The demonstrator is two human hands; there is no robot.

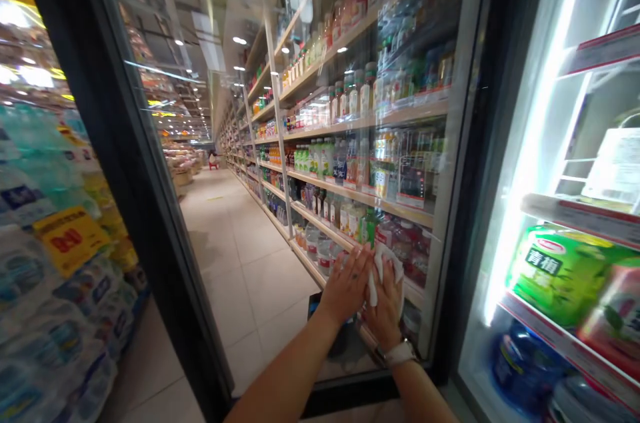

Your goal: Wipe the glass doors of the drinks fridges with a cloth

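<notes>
In front of me is a fridge's glass door [260, 243] in a black frame. Low on its pane, my right hand [386, 306] presses a crumpled white cloth [397, 266] to the glass; the cloth shows between and beside its fingers. A light-coloured watch band [400, 353] circles that wrist. Just to the left, my left hand [346, 283] lies flat on the pane, fingers stretched out and together, their tips beside the cloth. Whether this hand also touches the cloth I cannot tell.
Lit fridge shelves [575, 210] on the right hold green packs [560, 276] and blue bottles [525, 356]. Shelves of bottled drinks [345, 170] and a tiled aisle [225, 230] show in the glass. Wrapped bottles with a yellow price sign [70, 240] are stacked left.
</notes>
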